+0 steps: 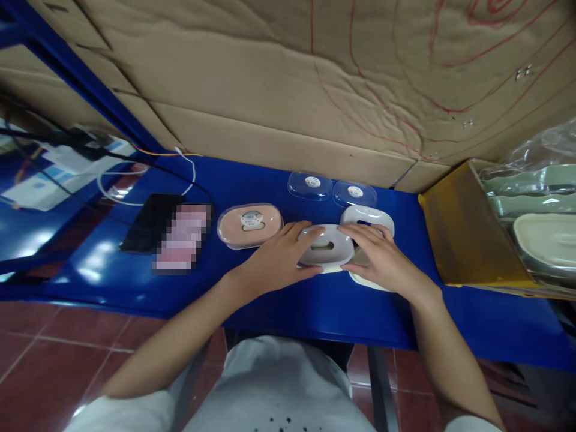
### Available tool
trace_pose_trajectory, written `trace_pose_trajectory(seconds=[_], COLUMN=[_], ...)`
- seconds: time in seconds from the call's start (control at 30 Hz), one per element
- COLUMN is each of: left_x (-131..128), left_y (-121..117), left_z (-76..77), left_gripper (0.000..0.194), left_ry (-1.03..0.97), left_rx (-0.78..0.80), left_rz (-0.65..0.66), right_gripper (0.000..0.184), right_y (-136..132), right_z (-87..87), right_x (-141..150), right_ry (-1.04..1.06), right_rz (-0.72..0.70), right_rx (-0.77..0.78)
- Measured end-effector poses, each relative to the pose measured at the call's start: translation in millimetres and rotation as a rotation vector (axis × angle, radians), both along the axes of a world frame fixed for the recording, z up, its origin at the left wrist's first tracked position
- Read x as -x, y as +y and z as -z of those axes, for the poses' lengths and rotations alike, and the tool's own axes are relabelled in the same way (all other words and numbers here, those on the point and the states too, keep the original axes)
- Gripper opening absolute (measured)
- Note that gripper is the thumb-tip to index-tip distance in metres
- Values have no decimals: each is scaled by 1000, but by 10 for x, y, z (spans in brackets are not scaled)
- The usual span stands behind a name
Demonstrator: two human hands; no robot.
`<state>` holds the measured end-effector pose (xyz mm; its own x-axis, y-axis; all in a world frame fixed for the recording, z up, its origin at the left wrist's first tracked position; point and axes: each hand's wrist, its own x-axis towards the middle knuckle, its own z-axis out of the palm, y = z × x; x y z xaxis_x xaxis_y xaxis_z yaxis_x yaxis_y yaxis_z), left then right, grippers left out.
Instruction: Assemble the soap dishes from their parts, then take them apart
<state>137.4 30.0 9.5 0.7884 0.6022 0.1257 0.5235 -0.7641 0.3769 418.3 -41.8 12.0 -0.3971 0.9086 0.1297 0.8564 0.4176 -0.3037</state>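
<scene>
A white oval plastic box part (339, 240) with a slot in its middle sits between my two hands. My left hand (281, 258) grips its left end, thumb at the near edge and fingers along the far side. My right hand (382, 255) holds the right end in the same way. Just behind my right hand lies another white oval part (371, 215), partly covered by the fingers. Below that hand the edge of a cream piece (369, 283) shows. To the left stands a pink oval box (231, 227) with a clear cover and a round label.
Two clear oval lids (302, 188) with stickers lie at the back. A carton (463, 234) at right holds green and cream plastic pieces. A phone with a blurred screen (182, 237), a black item (146, 225) and cables lie left on the blue table (288, 312). Cardboard (252, 78) rises behind.
</scene>
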Motion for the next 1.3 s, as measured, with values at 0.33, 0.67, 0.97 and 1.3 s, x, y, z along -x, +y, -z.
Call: trace_pose_trajectory(seconds=[0.33, 0.67, 0.97, 1.3], left_x=[-25, -57, -41, -670], left_y=[-47, -100, 193, 1707], left_z=[70, 45, -199, -292], left_gripper=[77, 80, 82, 96], left_ry=[-32, 99, 142, 413], left_rx=[31, -58, -80, -19], left_rz=[-29, -15, 11, -99], right_gripper=[70, 72, 70, 70], right_y=[-45, -60, -49, -17], right_z=[-35, 60, 48, 125], right_x=[31, 234, 253, 306], right_ry=[-23, -165, -103, -86], right_rz=[-1, 6, -22, -25], right_rx=[42, -64, -87, -82])
